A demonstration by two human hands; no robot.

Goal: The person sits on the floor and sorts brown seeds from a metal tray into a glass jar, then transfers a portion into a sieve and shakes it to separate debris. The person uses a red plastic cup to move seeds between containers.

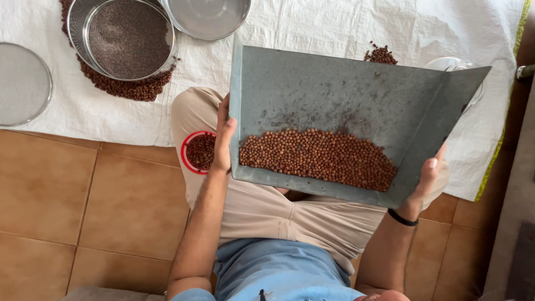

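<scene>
I hold a grey metal winnowing tray [334, 89] over my lap, with raised walls on three sides. My left hand [223, 139] grips its left wall and my right hand [429, 173] grips its right wall near the back corner. A heap of small brown round seeds [317, 157] lies along the tray's near wall. The tray's far part is bare and dusty. Beside my left knee sits a small red-rimmed bowl [192, 151] holding more of the same seeds.
A white cloth [312, 28] covers the floor ahead. On it stand a round sieve [125, 39] over a seed pile [131, 88], a metal pan [209, 17], a flat sieve [22, 83], a small seed heap [381, 54] and a glass container [457, 66]. Brown tiles [83, 223] lie to my left.
</scene>
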